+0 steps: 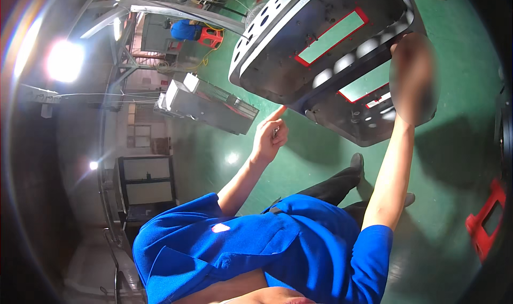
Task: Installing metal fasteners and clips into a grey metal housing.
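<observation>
A large dark casing [283, 68] with rounded corners and a pale perforated side fills the upper right. Red-edged rectangular openings show the green floor through it. My left hand [271, 137] is at its near left edge, index finger stretched out and its tip at the casing's rim. The other fingers are curled, with a small shiny bit among them that I cannot make out. My right hand [414, 77] is raised at the casing's right side, by the dark bar [352, 75] across its middle. A blur hides those fingers and whatever they may hold.
A red plastic stool [485, 221] stands at the right edge. Left of the casing is a long grey box-shaped unit [214, 103]. Farther back, a person in blue [186, 30] is beside another red stool [211, 37]. A yellow cable [204, 60] trails nearby.
</observation>
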Action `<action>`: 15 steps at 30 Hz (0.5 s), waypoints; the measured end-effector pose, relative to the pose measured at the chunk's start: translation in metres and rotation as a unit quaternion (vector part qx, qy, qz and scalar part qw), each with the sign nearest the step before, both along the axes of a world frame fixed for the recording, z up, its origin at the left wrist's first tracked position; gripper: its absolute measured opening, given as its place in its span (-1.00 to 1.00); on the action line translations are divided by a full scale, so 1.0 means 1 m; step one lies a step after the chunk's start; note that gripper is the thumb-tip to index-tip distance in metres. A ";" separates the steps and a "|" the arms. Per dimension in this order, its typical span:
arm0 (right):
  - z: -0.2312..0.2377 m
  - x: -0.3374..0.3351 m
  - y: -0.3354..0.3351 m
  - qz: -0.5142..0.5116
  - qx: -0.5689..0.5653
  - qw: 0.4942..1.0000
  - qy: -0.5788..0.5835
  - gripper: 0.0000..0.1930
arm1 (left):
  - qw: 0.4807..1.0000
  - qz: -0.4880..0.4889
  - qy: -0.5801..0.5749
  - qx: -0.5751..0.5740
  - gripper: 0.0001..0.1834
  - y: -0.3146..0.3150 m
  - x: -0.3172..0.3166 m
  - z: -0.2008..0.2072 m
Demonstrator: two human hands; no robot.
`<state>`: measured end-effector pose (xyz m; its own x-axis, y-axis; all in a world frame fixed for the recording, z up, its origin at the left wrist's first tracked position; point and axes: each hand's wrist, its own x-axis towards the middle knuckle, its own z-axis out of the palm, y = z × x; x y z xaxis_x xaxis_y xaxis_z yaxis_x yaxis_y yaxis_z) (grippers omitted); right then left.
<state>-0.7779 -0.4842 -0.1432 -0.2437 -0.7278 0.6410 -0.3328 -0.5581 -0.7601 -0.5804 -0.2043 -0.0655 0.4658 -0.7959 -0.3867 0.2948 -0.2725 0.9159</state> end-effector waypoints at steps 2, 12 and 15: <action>-0.006 -0.003 -0.015 0.007 -0.020 1.000 -0.020 -0.74 | 1.000 0.020 0.006 0.014 -0.43 -0.010 -0.008 0.008; -0.001 0.025 -0.028 0.062 0.044 0.997 -0.017 -0.68 | 0.998 0.036 0.029 -0.034 -0.34 -0.002 -0.008 -0.006; 0.011 0.026 0.037 0.267 0.171 0.948 -0.027 -0.77 | 0.999 0.041 0.012 -0.029 -0.42 0.023 -0.008 -0.032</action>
